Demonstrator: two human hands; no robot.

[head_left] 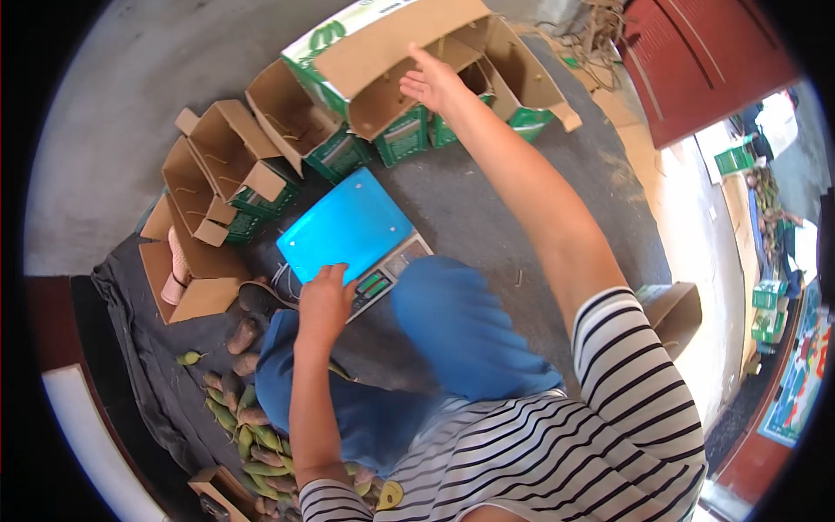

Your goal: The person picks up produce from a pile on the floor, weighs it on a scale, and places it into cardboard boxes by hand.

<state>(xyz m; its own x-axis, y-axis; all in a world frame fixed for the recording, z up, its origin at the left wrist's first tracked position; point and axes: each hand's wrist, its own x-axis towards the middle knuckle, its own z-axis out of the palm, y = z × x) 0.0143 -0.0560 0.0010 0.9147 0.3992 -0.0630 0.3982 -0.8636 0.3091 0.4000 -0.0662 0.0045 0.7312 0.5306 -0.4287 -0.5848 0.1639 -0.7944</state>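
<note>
My right hand (428,80) reaches far out, with its fingers spread and nothing in them. It overlaps the raised brown flap (370,65) of a green-and-white cardboard box. Bent at the knuckles, my left hand (325,303) is at the near edge of a blue-topped weighing scale (344,224), with thumb and fingers apart. A green-lit display (374,284) shows on the scale's front panel beside that hand. The scale lies on the dark floor sheet, just beyond my bent knees.
Several open cardboard boxes (230,157) with green sides stand in a curve behind the scale. A brown box (196,283) holds a pinkish thing. Green and brownish long produce (261,435) is heaped at the lower left. A red door panel (704,65) stands at the upper right.
</note>
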